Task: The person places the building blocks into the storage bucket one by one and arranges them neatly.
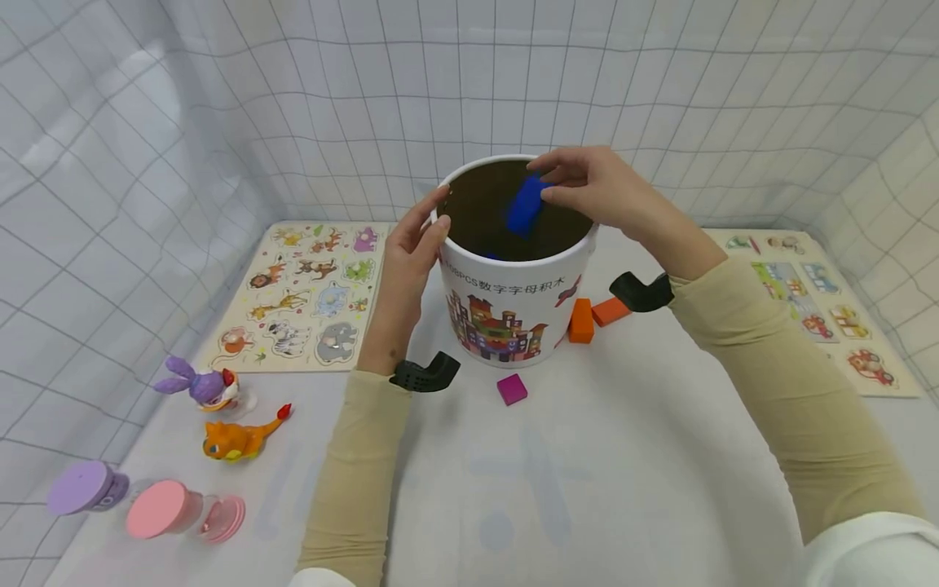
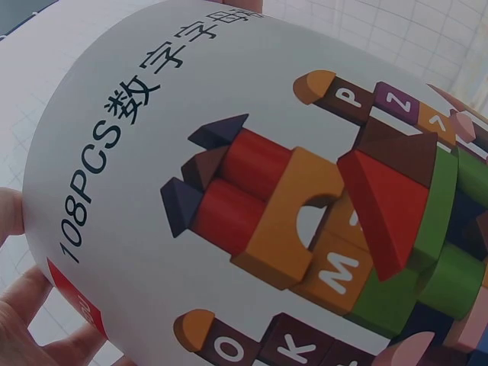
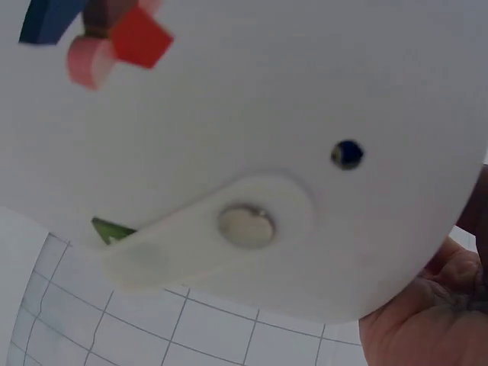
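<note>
A white bucket [image 1: 506,273] printed with building-block pictures stands upright ahead of me. My left hand [image 1: 407,253] grips its rim on the left side, and the left wrist view has fingertips against the printed wall [image 2: 175,84]. Over the bucket's mouth, my right hand [image 1: 603,189] pinches a blue block [image 1: 525,210], blurred, between thumb and fingers. Another bit of blue shows inside near the front rim; the rest of the contents is hidden. In the right wrist view the bucket's handle joint [image 3: 244,226] appears, with part of my right hand [image 3: 427,324] at the edge.
A magenta block [image 1: 512,390] lies in front of the bucket, two orange blocks [image 1: 581,320] to its right. Animal puzzle board [image 1: 308,297] at left, vehicle puzzle board [image 1: 844,314] at right. Purple rabbit toy [image 1: 205,385], orange toy [image 1: 236,440] and lidded tubs [image 1: 163,509] sit at left.
</note>
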A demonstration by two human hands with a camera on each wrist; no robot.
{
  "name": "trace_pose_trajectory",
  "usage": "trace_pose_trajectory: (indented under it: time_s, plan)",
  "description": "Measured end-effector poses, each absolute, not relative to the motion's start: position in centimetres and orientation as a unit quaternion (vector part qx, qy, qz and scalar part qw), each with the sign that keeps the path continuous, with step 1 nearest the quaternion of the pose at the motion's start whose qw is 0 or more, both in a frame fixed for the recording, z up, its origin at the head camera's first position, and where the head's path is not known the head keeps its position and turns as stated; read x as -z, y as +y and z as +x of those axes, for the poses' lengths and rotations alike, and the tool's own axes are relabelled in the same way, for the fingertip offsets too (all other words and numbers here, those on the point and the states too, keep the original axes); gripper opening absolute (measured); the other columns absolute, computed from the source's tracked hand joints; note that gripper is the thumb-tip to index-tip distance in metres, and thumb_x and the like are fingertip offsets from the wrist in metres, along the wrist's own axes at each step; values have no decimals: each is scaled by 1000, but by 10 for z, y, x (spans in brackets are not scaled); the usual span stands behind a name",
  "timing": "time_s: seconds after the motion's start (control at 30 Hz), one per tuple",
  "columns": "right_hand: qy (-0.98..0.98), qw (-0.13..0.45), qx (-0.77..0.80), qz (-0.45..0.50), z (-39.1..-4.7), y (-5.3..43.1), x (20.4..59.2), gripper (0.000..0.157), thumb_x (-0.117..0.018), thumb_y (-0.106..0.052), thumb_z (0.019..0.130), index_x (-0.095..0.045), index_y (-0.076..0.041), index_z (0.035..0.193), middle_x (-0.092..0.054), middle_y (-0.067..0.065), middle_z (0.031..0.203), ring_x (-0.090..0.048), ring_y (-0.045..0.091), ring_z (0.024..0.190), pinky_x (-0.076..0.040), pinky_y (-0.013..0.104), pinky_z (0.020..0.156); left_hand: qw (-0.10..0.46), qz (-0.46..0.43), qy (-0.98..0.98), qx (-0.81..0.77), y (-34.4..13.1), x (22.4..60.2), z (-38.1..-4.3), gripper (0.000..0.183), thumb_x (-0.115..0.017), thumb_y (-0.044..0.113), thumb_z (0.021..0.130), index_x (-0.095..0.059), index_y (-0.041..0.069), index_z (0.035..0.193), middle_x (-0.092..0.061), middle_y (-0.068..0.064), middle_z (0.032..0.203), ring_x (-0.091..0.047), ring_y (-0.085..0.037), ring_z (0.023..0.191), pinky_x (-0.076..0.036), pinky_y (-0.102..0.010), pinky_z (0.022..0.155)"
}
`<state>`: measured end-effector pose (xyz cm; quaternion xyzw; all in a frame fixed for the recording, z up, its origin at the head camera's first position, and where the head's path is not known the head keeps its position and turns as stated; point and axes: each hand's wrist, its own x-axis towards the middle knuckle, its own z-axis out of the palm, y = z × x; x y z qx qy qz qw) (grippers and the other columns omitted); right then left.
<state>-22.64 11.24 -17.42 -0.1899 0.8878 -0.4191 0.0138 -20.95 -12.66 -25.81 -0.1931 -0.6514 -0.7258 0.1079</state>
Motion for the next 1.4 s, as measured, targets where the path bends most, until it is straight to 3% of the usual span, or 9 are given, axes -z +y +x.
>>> trace_pose_trajectory:
  time_s: [0.17, 0.33, 0.4, 0.6, 0.7, 0.93, 1.23, 1.33, 1.4]
  plan:
    - [818, -48, 548, -170, -225, 126, 185, 38, -57, -17, 86, -51, -9, 123, -56, 7, 117, -52, 17, 107, -40, 29, 92, 105, -190, -655, 723, -125, 257, -212, 42, -52, 22, 89, -46, 20, 130, -39, 7, 135, -37, -18, 125, -28, -42, 101]
    - [708, -107, 685, -133, -216, 163, 230, 35, -57, -11, 86, -52, -4, 119, -51, 12, 120, -48, 20, 112, -37, 24, 95, 107, -195, -648, 728, -124, 253, -215, 42, -51, 17, 89, -46, 14, 131, -41, 3, 135, -38, -21, 124, -30, -40, 100]
    - [734, -86, 667, -96, -214, 179, 257, 35, -54, -13, 88, -50, -5, 122, -49, 11, 123, -45, 21, 115, -35, 27, 98, 107, -196, -645, 730, -123, 252, -215, 42, -51, 17, 89, -46, 14, 130, -41, 3, 135, -39, -21, 123, -31, -40, 100]
    - [890, 79, 441, -86, -213, 212, 331, 47, -49, -9, 89, -36, -5, 134, -31, 18, 138, -26, 37, 126, -22, 52, 101, 109, -202, -642, 732, -122, 251, -213, 41, -52, 19, 89, -48, 16, 129, -43, 4, 133, -40, -20, 122, -31, -39, 100]
    - [924, 98, 353, -110, -210, 219, 348, 49, -54, -8, 86, -38, -4, 132, -32, 21, 136, -26, 39, 124, -19, 55, 101, 112, -210, -640, 731, -122, 251, -212, 41, -51, 19, 89, -48, 17, 129, -44, 4, 132, -41, -20, 121, -32, -39, 100]
    - [947, 40, 299, -111, -195, 224, 355, 41, -61, -7, 81, -49, 2, 119, -43, 22, 127, -33, 38, 120, -22, 52, 100, 113, -209, -643, 728, -125, 250, -212, 41, -52, 21, 88, -48, 18, 129, -43, 5, 133, -42, -19, 120, -32, -39, 99]
    - [938, 74, 306, -146, -180, 227, 341, 29, -62, -14, 82, -54, -6, 109, -54, 15, 110, -46, 33, 107, -36, 50, 91, 112, -203, -638, 734, -126, 249, -211, 42, -52, 19, 88, -48, 17, 129, -43, 4, 133, -43, -22, 120, -33, -39, 99]
    - [917, 105, 334, -192, -174, 229, 329, 26, -63, -20, 83, -56, -12, 107, -57, 7, 103, -51, 25, 96, -43, 40, 84, 114, -204, -638, 734, -125, 249, -210, 41, -53, 20, 88, -48, 17, 129, -43, 4, 133, -42, -22, 120, -33, -39, 99]
    - [873, 127, 396, -256, -166, 226, 316, 25, -61, -15, 84, -55, -11, 109, -57, 6, 101, -53, 21, 90, -45, 33, 78, 114, -202, -638, 734, -124, 250, -209, 41, -53, 21, 88, -49, 18, 128, -43, 5, 132, -42, -21, 121, -32, -40, 99]
